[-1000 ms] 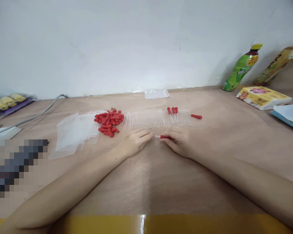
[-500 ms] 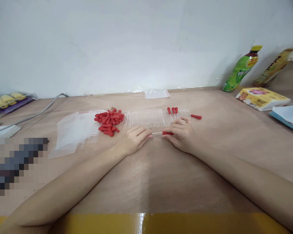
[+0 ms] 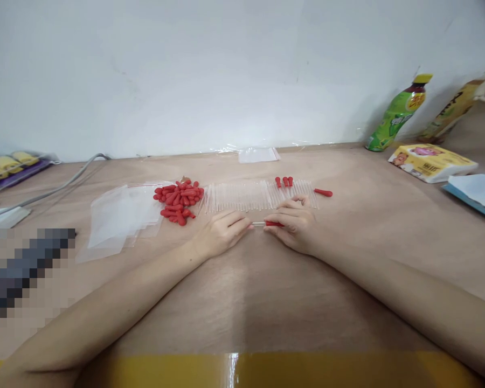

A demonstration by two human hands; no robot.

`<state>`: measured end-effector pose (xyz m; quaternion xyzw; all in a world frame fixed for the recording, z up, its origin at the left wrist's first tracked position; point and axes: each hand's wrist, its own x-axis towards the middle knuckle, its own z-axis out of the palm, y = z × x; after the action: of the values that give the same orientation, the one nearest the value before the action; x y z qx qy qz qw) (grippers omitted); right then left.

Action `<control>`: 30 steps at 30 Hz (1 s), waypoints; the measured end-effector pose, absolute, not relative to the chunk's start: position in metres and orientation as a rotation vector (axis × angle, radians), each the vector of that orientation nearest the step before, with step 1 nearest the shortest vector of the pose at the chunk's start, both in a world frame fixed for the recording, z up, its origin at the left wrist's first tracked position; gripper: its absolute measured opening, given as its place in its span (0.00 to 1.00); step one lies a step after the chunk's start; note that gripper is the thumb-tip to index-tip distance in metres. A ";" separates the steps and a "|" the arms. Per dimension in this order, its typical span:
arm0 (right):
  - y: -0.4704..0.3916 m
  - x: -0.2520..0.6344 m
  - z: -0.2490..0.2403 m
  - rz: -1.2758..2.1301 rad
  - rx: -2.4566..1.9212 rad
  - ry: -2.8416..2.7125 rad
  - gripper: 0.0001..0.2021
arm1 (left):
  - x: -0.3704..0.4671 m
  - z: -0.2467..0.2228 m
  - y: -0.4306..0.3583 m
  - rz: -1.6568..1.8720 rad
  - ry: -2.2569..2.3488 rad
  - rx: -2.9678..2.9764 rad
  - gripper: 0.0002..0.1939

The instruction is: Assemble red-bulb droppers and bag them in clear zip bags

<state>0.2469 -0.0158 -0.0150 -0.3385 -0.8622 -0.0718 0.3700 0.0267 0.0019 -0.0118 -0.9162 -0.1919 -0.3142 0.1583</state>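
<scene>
My left hand (image 3: 225, 233) pinches one end of a thin clear tube (image 3: 258, 223) near the middle of the table. At the tube's other end, my right hand (image 3: 293, 223) is closed on a red rubber bulb (image 3: 274, 223). Just beyond both hands lies a row of clear tubes (image 3: 240, 195), side by side. Several red bulbs (image 3: 180, 196) are piled left of the row. Three red bulbs (image 3: 284, 182) rest at the row's back right, and a single red bulb (image 3: 323, 192) lies to its right.
Clear plastic bags (image 3: 115, 218) lie left of the pile, and a small bag (image 3: 259, 155) is near the wall. On the right are a green bottle (image 3: 400, 116), a yellow tissue pack (image 3: 432, 161) and a blue-edged item (image 3: 475, 195). A grey cable (image 3: 70, 183) runs at left.
My right hand and the red bulb have moved slightly left, closer to my left hand, so less of the tube shows between them. The view has shifted slightly.
</scene>
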 end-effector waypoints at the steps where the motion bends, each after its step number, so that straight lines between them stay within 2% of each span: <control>1: -0.015 0.246 -0.015 -0.189 -0.864 -2.221 0.05 | 0.027 -0.012 0.002 -0.902 -0.547 -2.622 0.06; 13: -0.010 0.248 -0.016 -0.070 -0.838 -2.220 0.06 | 0.029 -0.011 0.004 -0.966 -0.582 -2.634 0.06; 17: -0.010 0.246 -0.015 0.340 -0.836 -2.020 0.07 | 0.030 -0.010 0.004 -1.039 -0.658 -2.662 0.08; 20: -0.004 0.248 -0.009 0.657 -0.865 -1.721 0.11 | 0.030 -0.007 0.003 -1.088 -0.723 -2.673 0.16; 23: 0.014 0.266 0.008 0.768 -0.882 -1.495 0.14 | 0.030 -0.006 0.003 -1.147 -0.797 -2.662 0.20; 26: 0.038 0.296 0.027 0.720 -1.029 -1.391 0.18 | 0.030 -0.009 0.005 -1.146 -0.872 -2.665 0.20; 30: 0.067 0.326 0.038 0.652 -1.550 -1.447 0.18 | 0.029 -0.012 0.008 -1.115 -0.964 -2.663 0.19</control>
<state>0.3263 0.0670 0.0377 -0.6254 -0.5842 0.2632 0.4453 0.0295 0.0079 -0.0115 -0.8738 -0.3164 -0.3660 0.0487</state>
